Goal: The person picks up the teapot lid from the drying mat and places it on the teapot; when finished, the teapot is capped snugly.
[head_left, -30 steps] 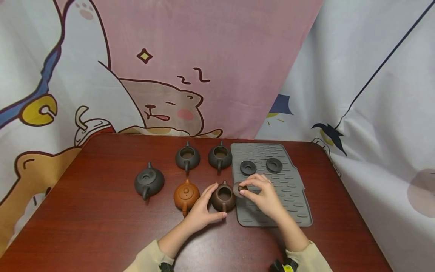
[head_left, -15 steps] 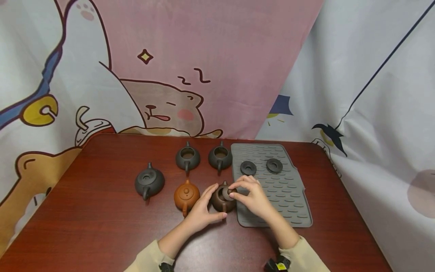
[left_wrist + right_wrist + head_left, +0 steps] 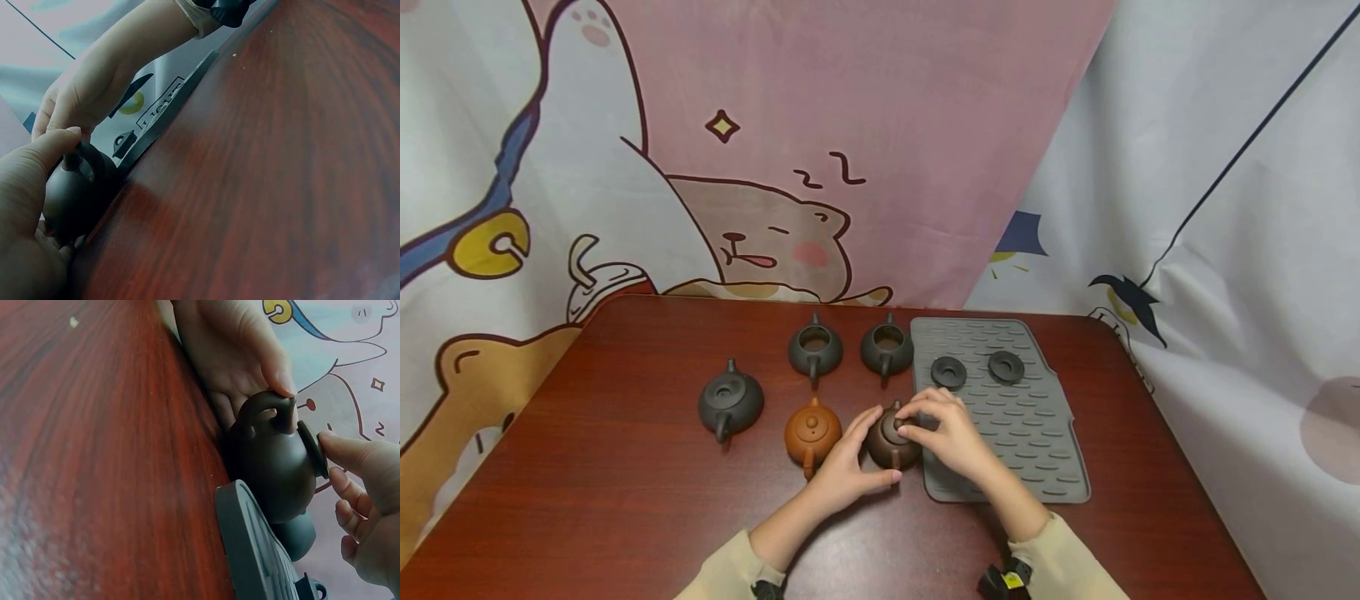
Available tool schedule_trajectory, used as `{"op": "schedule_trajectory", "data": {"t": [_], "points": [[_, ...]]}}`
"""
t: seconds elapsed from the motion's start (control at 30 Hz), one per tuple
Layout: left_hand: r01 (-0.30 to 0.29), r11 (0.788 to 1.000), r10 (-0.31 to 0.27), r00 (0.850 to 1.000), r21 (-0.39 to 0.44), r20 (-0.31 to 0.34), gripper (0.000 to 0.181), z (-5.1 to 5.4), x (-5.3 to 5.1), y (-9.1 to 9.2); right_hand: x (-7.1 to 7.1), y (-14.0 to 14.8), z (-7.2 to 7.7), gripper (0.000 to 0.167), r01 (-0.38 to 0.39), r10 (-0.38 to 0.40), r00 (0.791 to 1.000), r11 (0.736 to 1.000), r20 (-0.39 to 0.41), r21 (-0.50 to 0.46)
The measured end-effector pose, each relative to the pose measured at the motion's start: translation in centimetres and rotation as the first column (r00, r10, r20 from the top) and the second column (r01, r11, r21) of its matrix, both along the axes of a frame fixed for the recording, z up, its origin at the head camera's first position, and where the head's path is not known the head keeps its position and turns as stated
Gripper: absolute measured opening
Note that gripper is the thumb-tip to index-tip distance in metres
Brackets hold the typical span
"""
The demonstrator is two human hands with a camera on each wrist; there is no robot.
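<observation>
A dark brown teapot point(image 3: 891, 452) stands upright just left of the grey mat. My left hand point(image 3: 847, 465) holds it from the left, the thumb on the teapot's handle point(image 3: 265, 402) and the fingers round its far side. My right hand point(image 3: 946, 432) pinches the knob of the brown lid point(image 3: 891, 427), which sits over the teapot's mouth. In the right wrist view the lid point(image 3: 312, 449) lies against the rim; whether it is fully seated I cannot tell. Left of my left hand is an orange-brown teapot point(image 3: 812, 429) with its lid on.
Two dark teapots point(image 3: 815, 350) point(image 3: 887, 348) without lids stand at the back. Another dark teapot point(image 3: 730, 402) with its top covered is at the left. Two dark round lids point(image 3: 948, 372) point(image 3: 1006, 367) lie on the grey ridged mat point(image 3: 1022, 467). A printed curtain point(image 3: 925, 150) hangs behind the table.
My right hand has moved left, carrying the brown lid from above the mat's edge onto the brown teapot's mouth. The left hand has stayed on the teapot.
</observation>
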State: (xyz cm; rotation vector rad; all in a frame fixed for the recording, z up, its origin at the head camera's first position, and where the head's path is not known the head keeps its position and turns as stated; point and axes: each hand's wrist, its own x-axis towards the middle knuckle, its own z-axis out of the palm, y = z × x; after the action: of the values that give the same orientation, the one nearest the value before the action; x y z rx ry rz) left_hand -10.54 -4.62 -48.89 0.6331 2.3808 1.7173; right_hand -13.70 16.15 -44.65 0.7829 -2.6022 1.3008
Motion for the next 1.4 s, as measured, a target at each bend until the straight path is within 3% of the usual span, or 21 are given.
{"op": "schedule_trajectory", "data": {"t": [0.3, 0.63, 1.0, 1.2, 1.4], "points": [[0.001, 1.000, -0.001, 1.000, 0.003, -0.003, 0.092, -0.1, 0.0, 0.0, -0.2, -0.1, -0.5, 0.016, -0.001, 0.001, 0.999, 1.000, 0.032, 0.005], [-0.001, 1.000, 0.002, 0.999, 0.020, -0.034, 0.091, -0.1, -0.1, 0.0, -0.4, -0.1, -1.0, 0.016, 0.000, 0.000, 1.000, 1.000, -0.008, 0.002], [-0.010, 1.000, 0.010, 1.000, -0.007, -0.029, 0.092, 0.3, 0.1, 0.0, -0.3, 0.3, -0.9, 0.020, 0.014, -0.014, 1.000, 0.999, 0.014, -0.029], [-0.009, 1.000, 0.008, 0.997, -0.009, -0.074, 0.091, 1.1, 0.3, 0.2, -0.5, 1.3, 0.0, 0.021, 0.049, -0.050, 0.999, 0.997, -0.009, -0.067], [-0.018, 1.000, 0.018, 0.992, -0.006, -0.126, 0.092, 3.1, 0.7, -0.1, -1.2, 2.5, 0.0, 0.023, 0.113, -0.118, 0.992, 0.989, -0.050, -0.091]]}}
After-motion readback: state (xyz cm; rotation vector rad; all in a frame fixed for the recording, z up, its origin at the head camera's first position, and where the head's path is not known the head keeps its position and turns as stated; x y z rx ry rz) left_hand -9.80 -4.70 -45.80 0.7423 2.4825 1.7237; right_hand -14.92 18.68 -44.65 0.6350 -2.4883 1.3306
